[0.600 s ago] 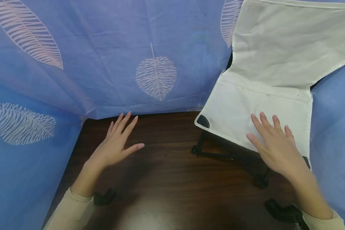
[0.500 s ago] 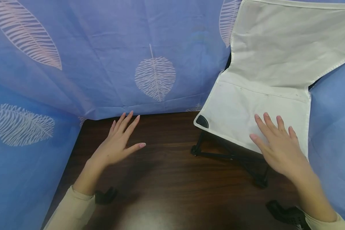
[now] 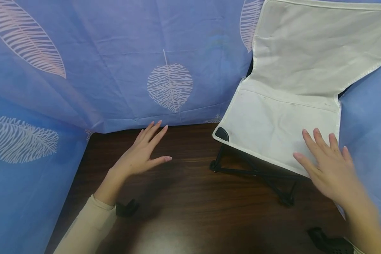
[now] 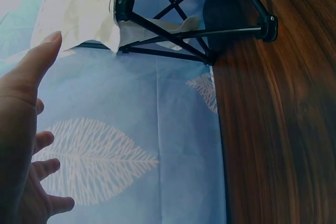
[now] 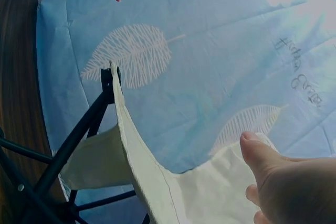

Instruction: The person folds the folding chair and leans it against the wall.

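Note:
A folding chair (image 3: 279,116) with a cream fabric seat and back and a black frame stands at the right in the head view. My right hand (image 3: 333,165), fingers spread and holding nothing, overlaps the seat's front right part. To the left, my left hand (image 3: 143,151) hovers over the dark wooden surface with its fingers spread and nothing in them. The left wrist view shows the chair's black legs (image 4: 173,14) beyond my raised thumb. In the right wrist view, the chair's fabric edge (image 5: 126,129) lies beside my right thumb (image 5: 257,150).
Blue cloth (image 3: 124,63) printed with white leaves hangs behind and along both sides. Dark wood-grain surface (image 3: 184,211) spreads below the hands. A black wrist mount (image 3: 328,241) sits at my right wrist, another (image 3: 127,208) at my left.
Both hands have moved to the right in the head view, the right one toward the seat's right edge and slightly down. Fingers stay spread. The chair shifts slightly left in view.

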`<state>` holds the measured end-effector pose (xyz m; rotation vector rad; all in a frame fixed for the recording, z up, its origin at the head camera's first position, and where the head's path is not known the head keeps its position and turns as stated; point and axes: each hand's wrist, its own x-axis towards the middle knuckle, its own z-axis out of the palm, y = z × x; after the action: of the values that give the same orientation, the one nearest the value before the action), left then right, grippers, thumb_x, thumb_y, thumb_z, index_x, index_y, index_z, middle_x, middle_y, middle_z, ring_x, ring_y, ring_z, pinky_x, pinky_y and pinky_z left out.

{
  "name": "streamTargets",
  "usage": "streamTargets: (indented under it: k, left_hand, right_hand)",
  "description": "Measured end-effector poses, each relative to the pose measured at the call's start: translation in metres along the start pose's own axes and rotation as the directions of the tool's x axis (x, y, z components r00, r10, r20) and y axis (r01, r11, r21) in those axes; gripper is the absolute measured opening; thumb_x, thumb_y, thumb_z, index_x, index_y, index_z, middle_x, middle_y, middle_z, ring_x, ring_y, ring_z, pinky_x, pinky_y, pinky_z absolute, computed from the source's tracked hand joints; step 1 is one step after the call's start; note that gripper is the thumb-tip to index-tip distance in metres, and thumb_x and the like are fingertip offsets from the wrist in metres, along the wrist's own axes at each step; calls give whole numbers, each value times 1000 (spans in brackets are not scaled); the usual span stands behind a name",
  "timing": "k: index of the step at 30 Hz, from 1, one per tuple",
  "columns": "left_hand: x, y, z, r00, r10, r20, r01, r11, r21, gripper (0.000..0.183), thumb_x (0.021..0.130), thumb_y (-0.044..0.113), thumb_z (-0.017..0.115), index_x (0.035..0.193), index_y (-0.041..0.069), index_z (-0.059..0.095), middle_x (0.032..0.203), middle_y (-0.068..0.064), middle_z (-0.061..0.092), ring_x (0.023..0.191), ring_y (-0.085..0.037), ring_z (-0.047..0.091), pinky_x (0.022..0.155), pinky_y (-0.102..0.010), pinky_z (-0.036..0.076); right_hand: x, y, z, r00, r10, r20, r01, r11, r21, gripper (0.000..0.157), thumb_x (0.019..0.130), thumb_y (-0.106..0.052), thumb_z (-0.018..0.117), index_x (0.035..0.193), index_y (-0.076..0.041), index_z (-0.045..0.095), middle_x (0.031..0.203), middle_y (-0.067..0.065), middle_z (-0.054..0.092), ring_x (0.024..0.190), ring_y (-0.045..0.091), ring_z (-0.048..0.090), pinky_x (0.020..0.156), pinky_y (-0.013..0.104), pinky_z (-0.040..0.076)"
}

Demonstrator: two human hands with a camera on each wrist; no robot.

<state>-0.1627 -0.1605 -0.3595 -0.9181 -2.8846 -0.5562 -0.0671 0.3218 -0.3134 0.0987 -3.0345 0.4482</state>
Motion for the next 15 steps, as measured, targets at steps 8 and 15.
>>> streamTargets:
  k: [8, 15]
  left_hand:
    - [24, 6, 11, 996, 86, -6, -86, 992, -92, 95, 87, 59, 62, 156, 32, 4, 165, -2, 4, 153, -25, 1, 117, -62, 22]
    - [41, 17, 22, 993, 116, 0, -114, 977, -179, 96, 86, 59, 63, 156, 32, 4, 165, 4, 2, 153, -25, 2, 116, -60, 26]
  right_hand:
    - [-8, 13, 4, 1000, -18, 18, 18, 1000, 8, 72, 101, -43, 45, 157, -21, 5, 161, 18, -8, 144, 47, -20, 109, 69, -20]
    - [-16, 20, 10, 999, -16, 36, 15, 1000, 21, 75, 100, -42, 49, 157, -20, 5, 160, 18, -9, 144, 47, -19, 110, 68, -20]
